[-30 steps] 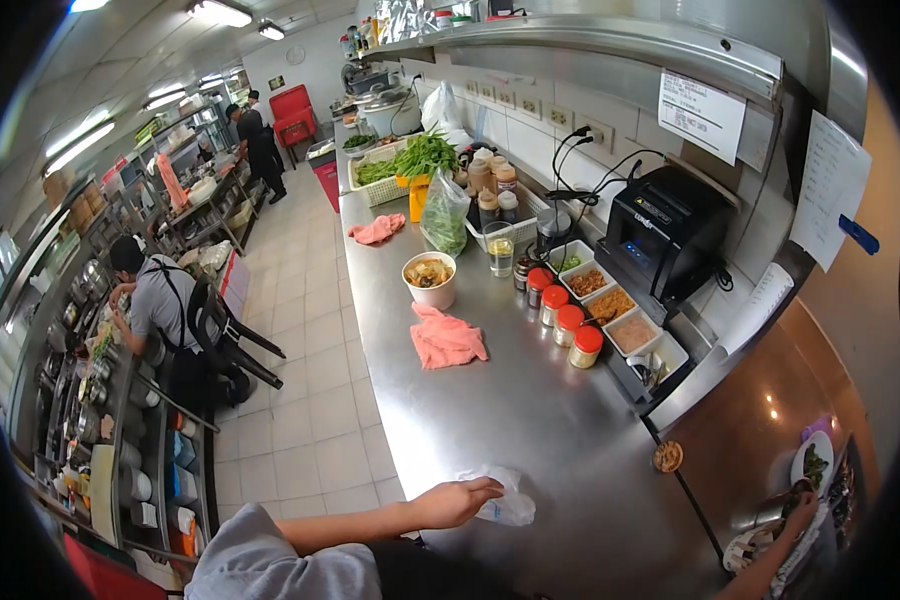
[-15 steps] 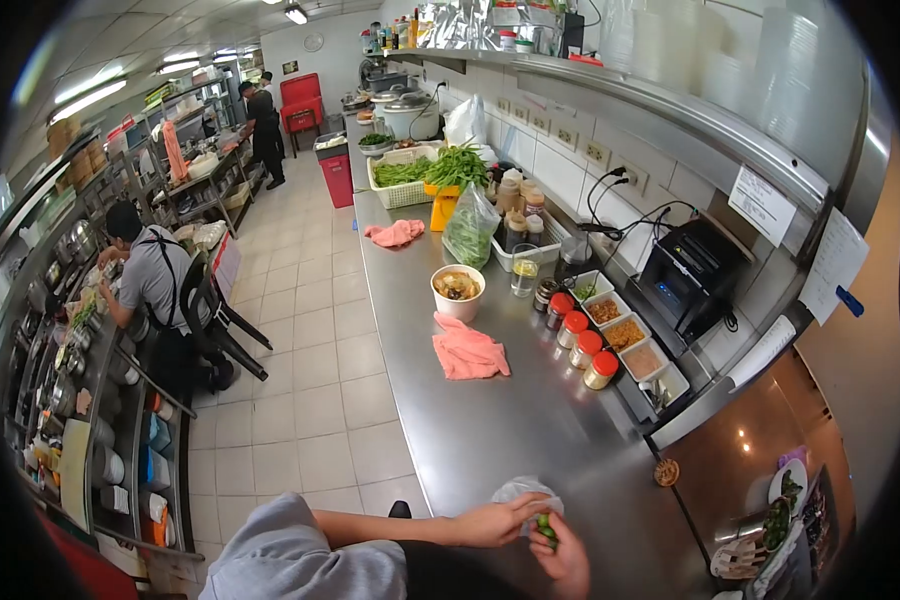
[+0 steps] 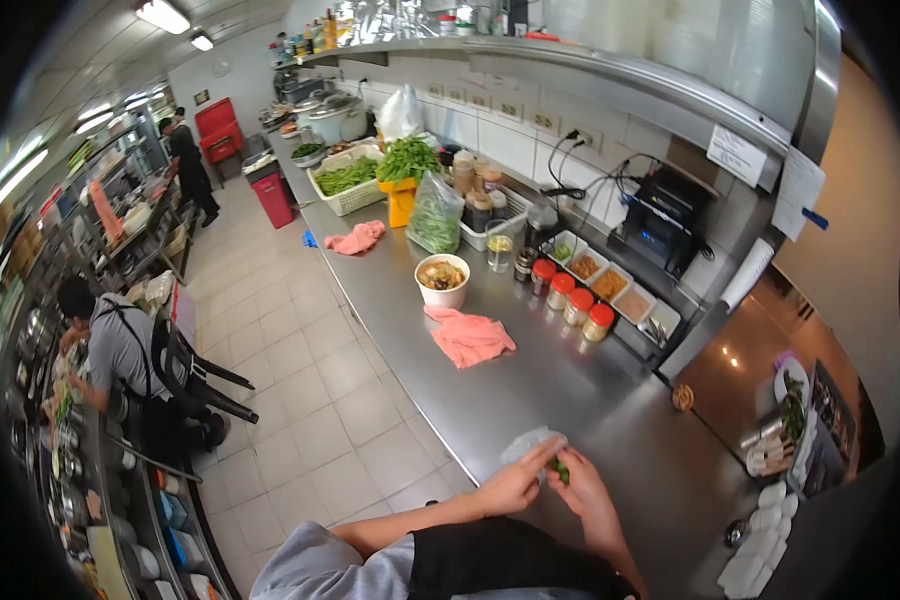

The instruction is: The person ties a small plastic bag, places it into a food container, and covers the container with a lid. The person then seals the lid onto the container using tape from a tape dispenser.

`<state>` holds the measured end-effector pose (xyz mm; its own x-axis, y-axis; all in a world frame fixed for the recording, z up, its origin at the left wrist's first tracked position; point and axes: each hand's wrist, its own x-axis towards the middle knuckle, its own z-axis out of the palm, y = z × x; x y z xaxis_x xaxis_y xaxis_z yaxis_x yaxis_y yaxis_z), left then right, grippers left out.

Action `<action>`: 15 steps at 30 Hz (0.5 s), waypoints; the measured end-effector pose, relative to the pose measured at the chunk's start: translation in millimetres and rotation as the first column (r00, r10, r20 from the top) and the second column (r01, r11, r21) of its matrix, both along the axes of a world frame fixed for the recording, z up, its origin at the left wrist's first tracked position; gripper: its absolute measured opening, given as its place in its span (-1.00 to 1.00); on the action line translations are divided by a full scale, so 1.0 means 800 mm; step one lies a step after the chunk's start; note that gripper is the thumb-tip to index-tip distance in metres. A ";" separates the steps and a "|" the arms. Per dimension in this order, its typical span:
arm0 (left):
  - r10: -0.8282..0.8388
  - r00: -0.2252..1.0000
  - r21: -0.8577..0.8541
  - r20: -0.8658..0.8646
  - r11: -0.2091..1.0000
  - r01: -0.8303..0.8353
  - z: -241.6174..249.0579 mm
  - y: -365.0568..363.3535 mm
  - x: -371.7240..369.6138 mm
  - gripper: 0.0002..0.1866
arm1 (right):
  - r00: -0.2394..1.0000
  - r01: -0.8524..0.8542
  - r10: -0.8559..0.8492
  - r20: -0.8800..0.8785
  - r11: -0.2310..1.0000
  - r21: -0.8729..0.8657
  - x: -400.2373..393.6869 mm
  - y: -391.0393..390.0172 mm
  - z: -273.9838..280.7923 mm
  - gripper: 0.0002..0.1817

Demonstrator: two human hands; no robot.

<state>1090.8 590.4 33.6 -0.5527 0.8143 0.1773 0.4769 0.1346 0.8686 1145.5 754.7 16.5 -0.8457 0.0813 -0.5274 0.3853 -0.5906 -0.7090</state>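
Observation:
My left hand (image 3: 511,488) grips a small clear plastic bag (image 3: 526,443) lying on the steel counter (image 3: 530,385) near its front edge. My right hand (image 3: 588,492) is close beside it, fingers pinching a small green item (image 3: 562,468) at the bag's mouth. Both hands meet low in the view, just in front of my body.
Further along the counter lie a pink cloth (image 3: 469,337), a white bowl of food (image 3: 441,279), red-lidded jars (image 3: 571,302), condiment trays (image 3: 614,286), bagged greens (image 3: 434,213) and a basket of vegetables (image 3: 349,184). A seated person (image 3: 117,349) works at left; another person (image 3: 190,165) stands far back.
My right hand came in from the right and joined the left at the bag, now holding a green item. The view has swung, shifting the counter leftward.

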 end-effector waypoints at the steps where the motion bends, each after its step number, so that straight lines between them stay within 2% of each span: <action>1: 0.061 0.998 0.018 -0.030 0.998 -0.060 0.005 -0.006 -0.002 -0.14 | 0.996 0.075 -0.077 -0.051 0.997 -0.026 -0.006 -0.013 -0.004 -0.82; 3: 0.042 0.999 0.037 -0.010 0.998 -0.041 0.012 -0.016 -0.006 -0.17 | 0.981 0.160 -0.165 -0.101 0.986 -0.055 -0.019 -0.041 -0.008 -0.81; 5: 0.123 0.992 0.143 -0.041 0.983 -0.116 0.003 -0.020 -0.009 -0.19 | 0.938 0.275 -0.246 -0.246 0.957 0.092 -0.031 -0.071 -0.011 -0.76; 6: 0.155 0.987 0.138 -0.041 0.979 -0.148 -0.003 -0.023 -0.012 -0.23 | 0.945 0.268 -0.226 -0.235 0.950 0.161 -0.035 -0.080 -0.020 -0.68; 7: 0.157 0.987 0.142 -0.037 0.978 -0.150 -0.006 -0.028 -0.014 -0.23 | 0.946 0.265 -0.223 -0.234 0.950 0.166 -0.038 -0.087 -0.025 -0.68; 8: 0.213 0.977 0.116 0.024 0.970 -0.215 -0.006 -0.034 -0.016 -0.24 | 0.965 0.209 -0.102 -0.243 0.858 0.470 -0.042 -0.097 -0.025 -0.66; 9: 0.272 0.958 0.086 0.086 0.956 -0.279 -0.006 -0.038 -0.016 -0.26 | 0.977 0.144 0.019 -0.211 0.673 0.725 -0.043 -0.103 -0.023 -0.63; 10: 0.403 0.906 0.098 0.129 0.904 -0.416 -0.002 -0.038 -0.015 -0.40 | 0.958 0.100 0.202 -0.205 0.434 0.895 -0.040 -0.103 -0.019 -0.51; 11: 0.412 0.901 0.097 0.135 0.900 -0.426 -0.007 -0.043 -0.019 -0.40 | 0.957 0.091 0.212 -0.199 0.434 0.896 -0.035 -0.101 -0.012 -0.51; 13: 0.540 0.751 0.117 0.380 0.778 -0.618 -0.013 -0.052 -0.033 -0.56 | 0.894 0.061 0.404 -0.194 0.319 0.946 -0.033 -0.100 0.034 -0.35; 14: 0.638 0.741 0.185 0.209 0.719 -0.670 -0.008 -0.054 -0.035 -0.73 | 0.840 0.233 0.421 -0.342 0.291 0.928 -0.034 -0.105 0.039 -0.22; 15: 0.641 0.737 0.180 0.213 0.716 -0.674 -0.011 -0.057 -0.038 -0.73 | 0.840 0.225 0.424 -0.337 0.292 0.929 -0.034 -0.107 0.052 -0.22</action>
